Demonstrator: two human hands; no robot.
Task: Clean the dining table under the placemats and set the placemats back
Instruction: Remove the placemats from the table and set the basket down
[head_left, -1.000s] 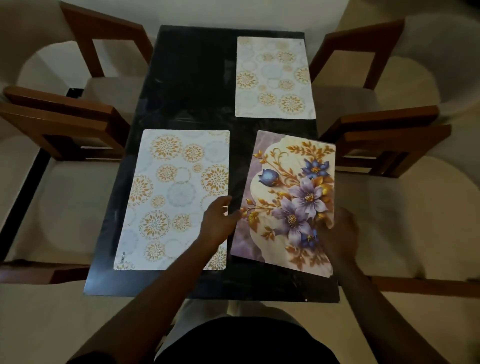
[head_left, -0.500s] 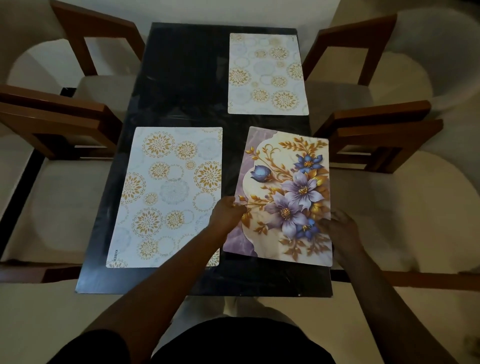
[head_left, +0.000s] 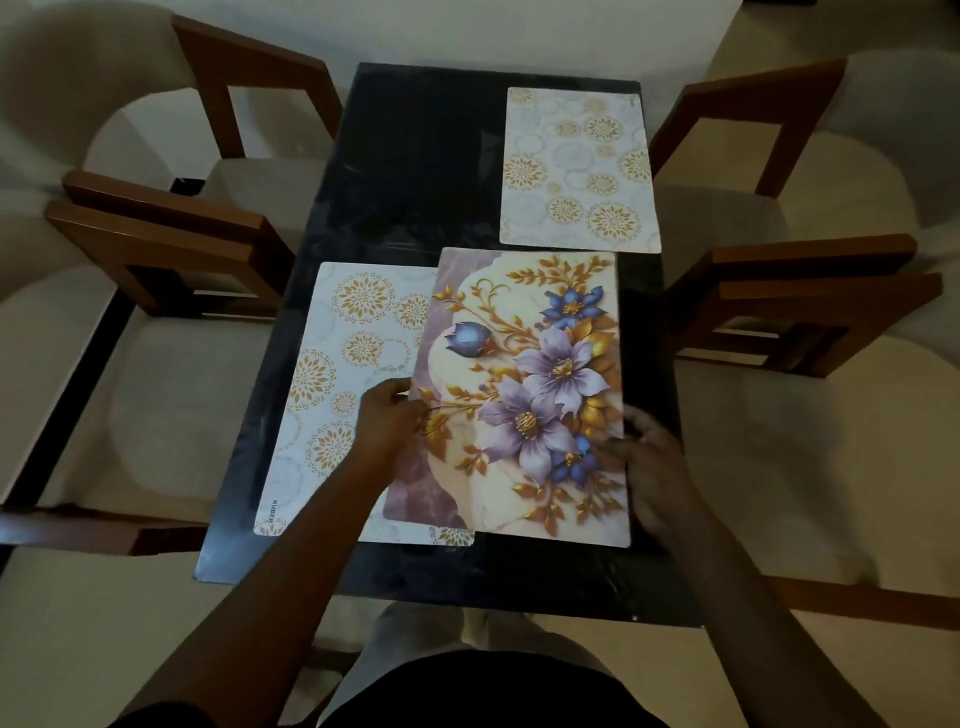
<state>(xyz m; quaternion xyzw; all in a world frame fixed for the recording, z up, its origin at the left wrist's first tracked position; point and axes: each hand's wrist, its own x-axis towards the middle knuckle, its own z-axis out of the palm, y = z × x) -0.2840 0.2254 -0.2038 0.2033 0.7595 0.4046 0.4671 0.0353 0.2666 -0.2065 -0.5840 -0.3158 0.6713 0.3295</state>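
You are holding the rectangular placemat with purple flowers and gold leaves by both long edges. Your left hand is curling its fingers round the left edge, and your right hand is pinching the right edge. The mat is sitting towards the near edge of the dark glossy dining table, overlapping the right side of the white gold-medallion placemat at the near left corner. A matching white placemat is lying at the far right corner.

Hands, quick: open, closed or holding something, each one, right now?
Left hand: holding the flowered placemat by its left edge.
Right hand: holding the same placemat by its right edge.
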